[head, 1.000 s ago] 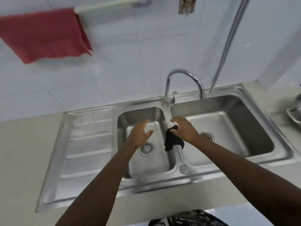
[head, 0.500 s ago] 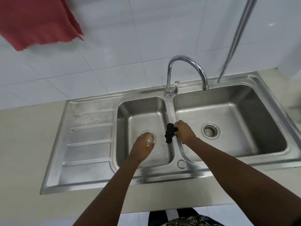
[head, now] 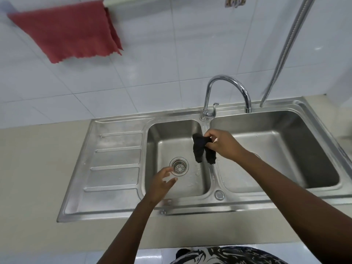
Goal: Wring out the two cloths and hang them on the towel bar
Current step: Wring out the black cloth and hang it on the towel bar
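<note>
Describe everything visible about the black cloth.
The black cloth is small, dark and soft-looking, bunched rather than spread. The right hand pinches it at the top, fingers closed around the gathered middle, so two limp ends droop down side by side. It hangs in the air over the divider between the two basins of the steel sink, mostly above the left basin, touching nothing but that hand. Whether it is dripping cannot be told.

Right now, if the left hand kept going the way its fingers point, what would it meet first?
Probably the drain strainer in the left basin: the open left hand points up-right at it. Depth is unclear, so it may pass above, toward the black cloth in the right hand.
</note>
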`<state>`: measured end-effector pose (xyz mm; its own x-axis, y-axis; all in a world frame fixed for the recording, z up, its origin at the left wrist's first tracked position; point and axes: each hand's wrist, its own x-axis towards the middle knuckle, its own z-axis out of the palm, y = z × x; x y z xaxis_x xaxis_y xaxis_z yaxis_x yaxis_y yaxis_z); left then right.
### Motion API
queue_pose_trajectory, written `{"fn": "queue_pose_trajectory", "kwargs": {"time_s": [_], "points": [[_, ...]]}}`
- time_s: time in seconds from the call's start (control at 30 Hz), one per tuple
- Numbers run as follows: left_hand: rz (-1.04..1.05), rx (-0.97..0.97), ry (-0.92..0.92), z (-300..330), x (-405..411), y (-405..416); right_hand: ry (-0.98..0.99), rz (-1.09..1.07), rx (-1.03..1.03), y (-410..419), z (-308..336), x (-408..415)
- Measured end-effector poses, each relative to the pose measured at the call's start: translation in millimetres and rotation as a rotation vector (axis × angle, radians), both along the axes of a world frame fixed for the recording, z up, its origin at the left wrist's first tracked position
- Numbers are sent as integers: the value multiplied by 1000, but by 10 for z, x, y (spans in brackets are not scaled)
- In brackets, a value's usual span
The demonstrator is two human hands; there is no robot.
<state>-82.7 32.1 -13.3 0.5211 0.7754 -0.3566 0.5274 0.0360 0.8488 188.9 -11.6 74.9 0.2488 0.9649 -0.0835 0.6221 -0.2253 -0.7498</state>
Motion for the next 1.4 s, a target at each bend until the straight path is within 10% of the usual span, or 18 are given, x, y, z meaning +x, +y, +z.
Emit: {"fn": "queue_pose_trajectory", "kwargs": {"time_s": [0.5, 0.93, 1.4], "points": [[-178, 83, -27, 587, 362, 552, 336, -3, 205, 82, 456, -622], [-327, 64, 113, 850, 364, 584, -212, -9, -68, -132, 227, -461], [-387, -165, 112, 1234, 422, 674, -374, 245, -89, -125, 262, -584]]}}
